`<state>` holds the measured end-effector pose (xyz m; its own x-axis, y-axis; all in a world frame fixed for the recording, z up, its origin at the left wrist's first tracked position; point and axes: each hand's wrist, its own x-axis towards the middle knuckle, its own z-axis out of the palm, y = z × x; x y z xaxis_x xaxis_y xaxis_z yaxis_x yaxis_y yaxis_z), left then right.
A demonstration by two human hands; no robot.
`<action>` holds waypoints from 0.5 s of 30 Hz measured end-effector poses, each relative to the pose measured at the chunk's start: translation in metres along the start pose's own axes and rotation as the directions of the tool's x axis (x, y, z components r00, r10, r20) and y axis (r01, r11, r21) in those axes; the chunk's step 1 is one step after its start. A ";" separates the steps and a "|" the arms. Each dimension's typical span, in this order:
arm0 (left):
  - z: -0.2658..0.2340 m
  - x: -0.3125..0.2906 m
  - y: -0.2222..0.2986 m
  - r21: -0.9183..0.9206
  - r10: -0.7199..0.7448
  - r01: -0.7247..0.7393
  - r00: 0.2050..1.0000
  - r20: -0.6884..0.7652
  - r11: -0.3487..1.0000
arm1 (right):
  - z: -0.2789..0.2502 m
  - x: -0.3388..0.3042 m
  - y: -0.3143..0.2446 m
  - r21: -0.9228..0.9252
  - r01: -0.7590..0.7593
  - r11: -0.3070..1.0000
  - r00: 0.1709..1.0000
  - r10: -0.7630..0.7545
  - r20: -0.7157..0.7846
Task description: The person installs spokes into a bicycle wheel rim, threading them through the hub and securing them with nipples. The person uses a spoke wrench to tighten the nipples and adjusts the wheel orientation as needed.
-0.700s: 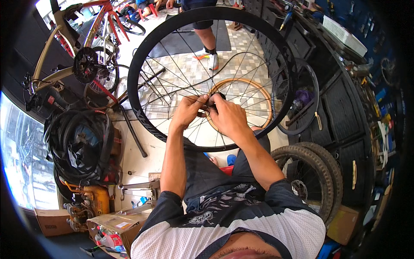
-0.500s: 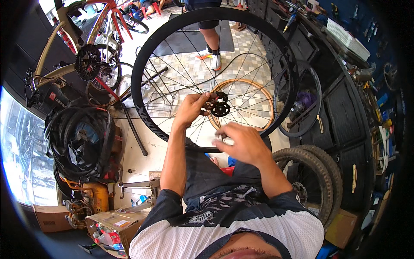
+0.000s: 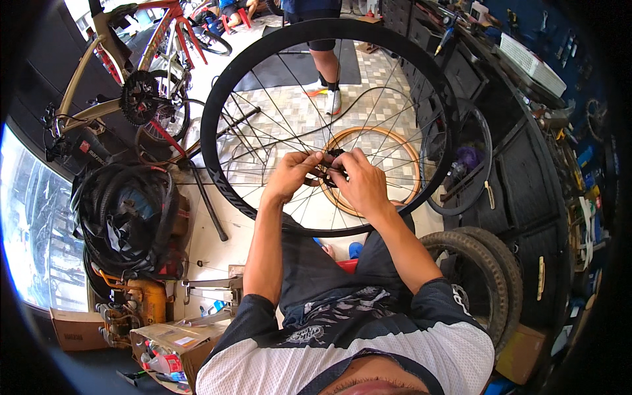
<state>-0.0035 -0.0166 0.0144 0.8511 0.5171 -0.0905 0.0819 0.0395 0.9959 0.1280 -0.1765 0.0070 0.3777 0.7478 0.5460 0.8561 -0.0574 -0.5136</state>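
A black-rimmed bicycle wheel [image 3: 214,118] with thin dark spokes stands before me, its lower rim over my thighs. Both hands meet at its dark hub in the middle. My left hand [image 3: 289,176] is closed, thumb and fingers pinching at the hub's left side. From the right, my right hand [image 3: 362,187] bends over the hub with thumb and fingertips pressed together there. The fingers cover most of the hub, so any small part between the right fingertips is hidden.
A tan-walled tyre [image 3: 373,130] lies on the floor beyond the wheel. A person's leg [image 3: 327,66] stands farther off. Bicycle frames [image 3: 85,115] and a heap of black tyres [image 3: 125,217] fill the left. Knobbly tyres [image 3: 490,263] and dark drawers [image 3: 526,184] line the right.
My right hand has moved up and left from below the hub and closed its fingers at it. The left hand stays at the hub. The wheel has shifted slightly downward in view.
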 end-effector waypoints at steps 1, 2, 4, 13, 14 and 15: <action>-0.001 -0.001 -0.001 -0.013 0.000 0.000 1.000 -0.001 1.000 | -0.001 0.003 -0.002 -0.005 -0.019 1.000 1.000 0.019 0.003; -0.002 -0.001 0.000 -0.007 0.000 0.000 1.000 -0.005 1.000 | -0.001 0.005 -0.003 -0.009 -0.038 0.999 0.999 0.038 0.005; 0.000 -0.001 0.003 0.001 -0.001 0.001 1.000 0.001 1.000 | -0.002 0.006 0.000 0.012 -0.065 0.998 0.997 0.064 0.031; -0.001 -0.004 -0.004 -0.150 0.082 -0.089 0.995 -0.055 0.985 | -0.011 0.029 0.018 0.466 -0.226 0.856 0.973 0.173 0.153; -0.004 -0.005 -0.006 -0.149 0.078 -0.084 0.996 -0.049 0.985 | -0.011 0.035 0.013 0.447 -0.193 0.874 0.981 0.157 0.115; -0.004 -0.004 -0.004 -0.146 0.074 -0.078 0.997 -0.038 0.986 | -0.011 0.041 0.008 0.425 -0.161 0.891 0.987 0.143 0.074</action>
<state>-0.0095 -0.0160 0.0104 0.8348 0.5504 -0.0166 -0.0618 0.1236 0.9904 0.1549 -0.1536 0.0329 0.4692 0.7788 0.4163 0.5520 0.1093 -0.8266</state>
